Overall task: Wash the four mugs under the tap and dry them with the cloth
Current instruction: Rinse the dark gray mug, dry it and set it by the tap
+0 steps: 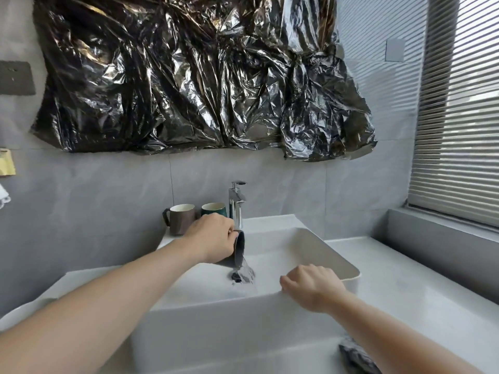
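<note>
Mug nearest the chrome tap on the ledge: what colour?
Dark green mug, pale inside; head view.

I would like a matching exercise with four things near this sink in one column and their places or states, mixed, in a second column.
Things:
1. dark mug
2. brown mug
3. green mug
4. right hand

Places or states:
A. rests on the front rim of the sink
B. tipped in the left hand, pouring water
C. upright, directly left of the tap
D. upright, farthest left, white inside

Pairs: 1-B, 2-D, 3-C, 4-A

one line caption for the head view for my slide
Left hand tips a dark mug, pouring water into the white sink below the tap; right hand rests on the rim.
</note>
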